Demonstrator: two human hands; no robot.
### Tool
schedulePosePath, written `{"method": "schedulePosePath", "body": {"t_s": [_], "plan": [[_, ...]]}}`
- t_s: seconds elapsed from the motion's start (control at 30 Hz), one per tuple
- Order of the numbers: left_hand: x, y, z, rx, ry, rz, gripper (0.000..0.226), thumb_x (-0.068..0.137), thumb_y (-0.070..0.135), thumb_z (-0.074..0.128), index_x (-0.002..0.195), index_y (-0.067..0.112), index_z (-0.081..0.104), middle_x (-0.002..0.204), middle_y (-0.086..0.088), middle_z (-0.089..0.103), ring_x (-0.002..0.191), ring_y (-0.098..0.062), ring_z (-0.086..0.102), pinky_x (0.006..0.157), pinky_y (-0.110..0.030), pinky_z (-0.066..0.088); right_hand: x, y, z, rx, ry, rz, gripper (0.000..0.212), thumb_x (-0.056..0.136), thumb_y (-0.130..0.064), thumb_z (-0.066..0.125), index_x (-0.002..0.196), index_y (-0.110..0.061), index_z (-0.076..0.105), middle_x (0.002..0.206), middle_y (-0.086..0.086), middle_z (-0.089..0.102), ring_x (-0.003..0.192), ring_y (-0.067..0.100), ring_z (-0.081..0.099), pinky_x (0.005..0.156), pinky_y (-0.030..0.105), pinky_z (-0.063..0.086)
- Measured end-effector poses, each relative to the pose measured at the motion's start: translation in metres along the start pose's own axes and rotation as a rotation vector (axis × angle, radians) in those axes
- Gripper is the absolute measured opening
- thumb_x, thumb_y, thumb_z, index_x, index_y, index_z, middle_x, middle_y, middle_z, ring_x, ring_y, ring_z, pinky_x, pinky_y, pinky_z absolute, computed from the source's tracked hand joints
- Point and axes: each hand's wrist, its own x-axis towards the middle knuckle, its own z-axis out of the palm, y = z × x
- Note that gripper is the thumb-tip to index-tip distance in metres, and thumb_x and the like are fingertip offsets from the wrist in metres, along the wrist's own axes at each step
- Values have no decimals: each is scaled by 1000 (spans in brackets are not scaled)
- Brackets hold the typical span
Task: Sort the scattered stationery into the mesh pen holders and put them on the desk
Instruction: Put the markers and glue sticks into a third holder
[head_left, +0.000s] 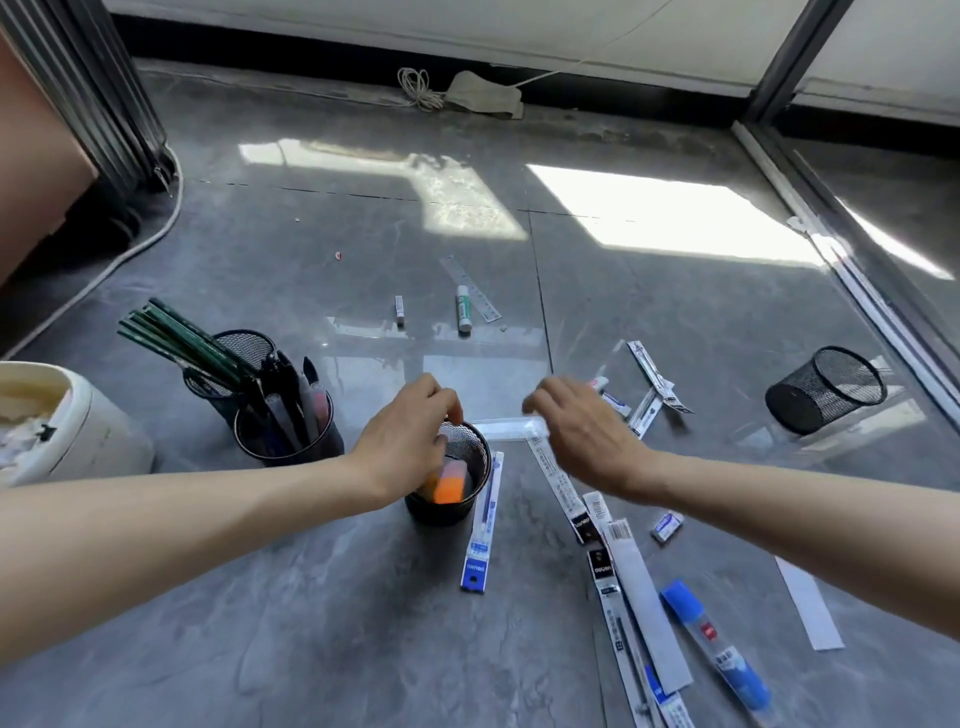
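Hard to make out: the right hand (582, 426) is blurred, and its fingertips smear over a clear plastic strip (511, 428) lying on the grey tiled floor (311, 597); contact cannot be told.
Hidden: the left hand (410, 441) covers the left rim of the black mesh pen holder (467, 447) at centre.
Cut off: white plastic bucket (67, 421) at the left edge; long white refill packets (618, 623) run out at the bottom edge.
Left hand: fingers curled down over the holder's mouth; whether they pinch anything cannot be told.
Right hand: fingers bent, palm down, just right of the holder; grip unclear.
Centre holder: upright on the floor between the hands, with an orange block (449, 488) inside.
Other holders: one with green pencils (182, 338), one with dark pens (291, 405), both upright at left; a fourth mesh holder (826, 389) lies on its side, well apart at right.
Loose on the floor: blue refill packet (480, 525) touching the centre holder; blue-capped tube (717, 644); white glue stick (463, 309) farther off.
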Motion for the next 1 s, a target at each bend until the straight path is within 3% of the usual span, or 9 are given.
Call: {"method": "schedulePosePath", "body": {"t_s": [0.07,0.17,0.33,0.4,0.47,0.53,0.67,0.77,1.0], "plan": [[-1,1,3,11,2,16,28,74,2,54,100,12,58,104,-2,46,99,-19,45,78,-37,44,2,26,8,-95,-147,159,40,73,7,55,111,-7,55,96,15,57,84,34,56,71,38,42],[4,2,9,-6,44,18,29,71,-3,49,94,10,59,98,0,46,96,-21,46,77,-39,44,4,51,12,-202,-427,314,40,89,-9,45,129,-7,45,123,14,48,114,33,47,89,40,37],[23,5,14,-72,117,-46,29,76,-8,42,86,13,58,89,6,41,86,-17,44,77,-34,42,13,69,24,-340,-631,213,37,93,-14,41,129,-11,40,129,8,49,121,27,45,101,33,29],[37,9,14,-107,115,-96,28,79,-7,41,85,14,59,89,4,43,85,-18,46,78,-35,43,14,74,31,-425,-607,152,26,91,-21,49,114,-10,51,114,10,59,107,28,55,96,34,36],[55,14,14,-110,54,-160,28,81,-5,40,86,13,61,94,1,48,91,-21,50,82,-35,44,15,77,36,-470,-515,101,17,71,-22,66,83,-11,62,78,8,65,72,27,62,73,31,49],[78,14,17,-111,-10,-230,29,81,-3,40,89,12,64,105,-4,54,98,-24,53,86,-36,46,14,80,44,-443,-412,73,13,63,-25,54,66,-13,60,57,5,60,52,25,57,58,28,50],[131,1,30,-64,-58,-330,30,81,3,43,97,9,68,120,-10,57,102,-31,56,86,-37,49,17,77,49,-313,-501,116,21,75,-24,45,85,-10,59,78,11,66,74,31,63,70,34,46],[162,-11,35,-33,-63,-407,40,84,8,42,122,11,55,140,-15,33,121,-35,43,100,-41,40,17,77,48,-130,-501,286,15,86,-22,45,99,-14,48,105,11,64,98,33,60,73,33,40],[205,-21,49,43,-143,-385,42,93,16,39,134,24,44,141,-15,20,132,-35,16,107,-40,25,21,70,46,386,-285,750,10,87,-24,49,79,-19,48,73,2,56,76,31,51,58,31,34]]}}
